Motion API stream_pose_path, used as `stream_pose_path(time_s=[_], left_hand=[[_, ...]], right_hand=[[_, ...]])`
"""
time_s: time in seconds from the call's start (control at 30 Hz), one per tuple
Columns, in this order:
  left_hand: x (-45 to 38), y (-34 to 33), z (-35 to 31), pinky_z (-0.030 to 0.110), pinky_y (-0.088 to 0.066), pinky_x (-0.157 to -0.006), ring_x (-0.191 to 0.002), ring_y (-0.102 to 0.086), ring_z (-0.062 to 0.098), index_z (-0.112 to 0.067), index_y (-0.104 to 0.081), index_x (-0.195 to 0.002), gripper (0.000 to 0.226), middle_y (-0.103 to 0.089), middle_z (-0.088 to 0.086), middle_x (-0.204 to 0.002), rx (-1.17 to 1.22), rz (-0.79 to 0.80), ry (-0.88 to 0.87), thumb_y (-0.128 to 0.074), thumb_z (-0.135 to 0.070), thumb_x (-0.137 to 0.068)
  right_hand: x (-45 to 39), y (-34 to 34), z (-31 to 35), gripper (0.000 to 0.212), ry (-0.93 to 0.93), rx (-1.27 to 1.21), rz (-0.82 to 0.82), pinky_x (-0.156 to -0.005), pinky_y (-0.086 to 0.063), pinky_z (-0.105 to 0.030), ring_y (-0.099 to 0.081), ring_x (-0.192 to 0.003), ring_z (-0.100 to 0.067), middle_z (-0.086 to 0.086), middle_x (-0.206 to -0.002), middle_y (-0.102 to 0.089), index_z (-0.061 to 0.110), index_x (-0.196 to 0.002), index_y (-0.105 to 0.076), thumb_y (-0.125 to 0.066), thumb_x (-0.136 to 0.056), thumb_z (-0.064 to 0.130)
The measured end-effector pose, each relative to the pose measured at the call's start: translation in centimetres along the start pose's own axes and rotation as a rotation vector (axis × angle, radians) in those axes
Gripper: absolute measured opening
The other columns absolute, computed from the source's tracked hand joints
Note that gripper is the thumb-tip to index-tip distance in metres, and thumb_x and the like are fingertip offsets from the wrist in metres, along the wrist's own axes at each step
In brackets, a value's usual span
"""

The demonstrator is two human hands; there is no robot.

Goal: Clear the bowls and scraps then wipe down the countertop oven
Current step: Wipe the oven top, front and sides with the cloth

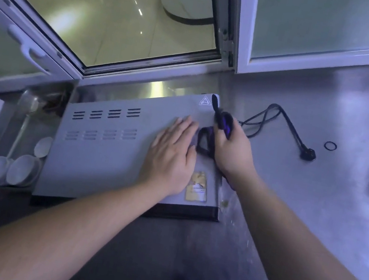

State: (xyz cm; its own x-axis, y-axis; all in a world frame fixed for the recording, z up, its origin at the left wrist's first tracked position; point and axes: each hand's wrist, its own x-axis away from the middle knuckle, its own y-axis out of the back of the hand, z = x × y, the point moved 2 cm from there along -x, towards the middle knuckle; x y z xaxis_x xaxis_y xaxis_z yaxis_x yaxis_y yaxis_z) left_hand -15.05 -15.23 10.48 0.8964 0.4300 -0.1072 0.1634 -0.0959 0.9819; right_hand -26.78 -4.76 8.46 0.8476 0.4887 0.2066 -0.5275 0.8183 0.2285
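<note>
Dark crumpled cloth (224, 124) was gripped by the right hand (232, 152) on the vented metal oven (104, 140); left hand (171, 154) fingers were pressed flat beside it. White bowls (10, 171) were stacked left of the oven.

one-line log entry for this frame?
left hand: flat on oven | right hand: grips scissors | bowls: beside oven

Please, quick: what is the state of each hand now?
Left hand: open, resting flat on the oven top.
Right hand: gripping a dark cloth at the oven's right edge.
</note>
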Motion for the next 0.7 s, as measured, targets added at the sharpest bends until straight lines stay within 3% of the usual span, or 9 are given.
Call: stream_pose_path(time_s=[0.17, 0.27, 0.33, 0.4, 0.53, 0.7], left_hand=[[-0.1, 0.0, 0.2, 0.034, -0.015, -0.124, -0.154, -0.02, 0.013, -0.02, -0.039, -0.155, 0.059, -0.03, -0.005, -0.165, 0.0, 0.0, 0.014, -0.032, -0.035, -0.099], [0.0, 0.0, 0.2, 0.034, -0.015, -0.125, -0.154, -0.019, 0.012, -0.021, -0.037, -0.156, 0.058, -0.029, -0.005, -0.166, 0.006, 0.008, 0.018, -0.033, -0.035, -0.1], [-0.1, 0.0, 0.2, 0.034, -0.015, -0.125, -0.154, -0.019, 0.011, -0.022, -0.037, -0.156, 0.058, -0.029, -0.006, -0.166, 0.008, 0.01, 0.024, -0.033, -0.035, -0.1], [-0.1, -0.1, 0.2, 0.033, -0.014, -0.125, -0.154, -0.019, 0.011, -0.022, -0.038, -0.156, 0.058, -0.028, -0.006, -0.166, 0.004, 0.017, 0.026, -0.031, -0.035, -0.099], [-0.1, -0.1, 0.4, 0.033, -0.015, -0.125, -0.154, -0.019, 0.011, -0.021, -0.039, -0.155, 0.06, -0.029, -0.006, -0.165, 0.003, 0.016, 0.03, -0.029, -0.036, -0.098], [-0.1, -0.1, 0.3, 0.033, -0.015, -0.125, -0.154, -0.02, 0.012, -0.022, -0.038, -0.156, 0.06, -0.029, -0.007, -0.165, -0.013, 0.017, 0.024, -0.029, -0.038, -0.099]], right_hand=[[-5.4, -0.8, 2.0, 0.036, -0.009, 0.057, -0.01, -0.083, -0.035, -0.022, -0.057, -0.109, -0.018, 0.0, -0.119, -0.067, 0.022, -0.135, -0.059, -0.049, -0.102, 0.027], [-7.3, -1.0, 2.0, 0.029, -0.057, -0.05, 0.002, -0.084, -0.047, -0.029, -0.064, -0.1, -0.02, 0.003, -0.104, -0.07, 0.023, -0.12, -0.066, -0.05, -0.098, 0.03], [-7.1, -0.9, 1.9, 0.018, -0.084, -0.129, -0.006, -0.079, -0.048, -0.018, -0.064, -0.09, -0.009, 0.012, -0.094, -0.07, 0.03, -0.106, -0.068, -0.052, -0.099, 0.031], [-6.1, -0.7, 1.4, 0.012, -0.097, -0.176, -0.028, -0.075, -0.044, -0.016, -0.061, -0.084, -0.002, 0.018, -0.088, -0.066, 0.032, -0.102, -0.066, -0.054, -0.1, 0.033], [-2.2, -0.6, -0.7, 0.017, -0.147, -0.271, -0.068, -0.084, -0.049, -0.027, -0.063, -0.089, -0.009, 0.015, -0.09, -0.068, 0.022, -0.106, -0.067, -0.054, -0.101, 0.032], [5.6, 0.0, -3.2, 0.012, -0.202, -0.345, -0.051, -0.079, -0.047, -0.018, -0.063, -0.083, 0.013, 0.028, -0.087, -0.071, 0.032, -0.103, -0.067, -0.055, -0.101, 0.032]])
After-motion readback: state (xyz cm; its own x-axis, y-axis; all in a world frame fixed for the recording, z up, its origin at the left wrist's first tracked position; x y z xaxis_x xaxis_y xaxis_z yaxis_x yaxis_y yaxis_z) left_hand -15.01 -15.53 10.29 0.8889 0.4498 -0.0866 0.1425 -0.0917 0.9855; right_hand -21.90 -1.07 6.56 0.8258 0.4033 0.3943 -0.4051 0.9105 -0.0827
